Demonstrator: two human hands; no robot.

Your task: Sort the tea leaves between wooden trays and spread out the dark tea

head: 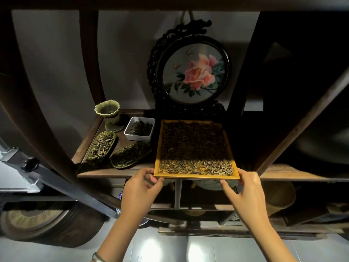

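Both forearms rise from the bottom of the frame over pale glossy floor toward a dark wooden shelf (105,172) at centre. On it, under a round peony screen (192,70), the wooden tray (157,148) of dark tea (192,140) overhangs the front edge. Left hand (140,188) and right hand (245,191) curl at its near corners; whether they grip cannot be told.

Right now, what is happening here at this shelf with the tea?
A person stands at a dark wooden shelf with both hands at the near corners of a yellow wooden tray that rests on it. The left hand and the right hand have their fingers curled at the tray's front edge. Dark tea covers most of the tray; a band of pale leaves lies along the front. Smaller dishes of tea sit to the left.
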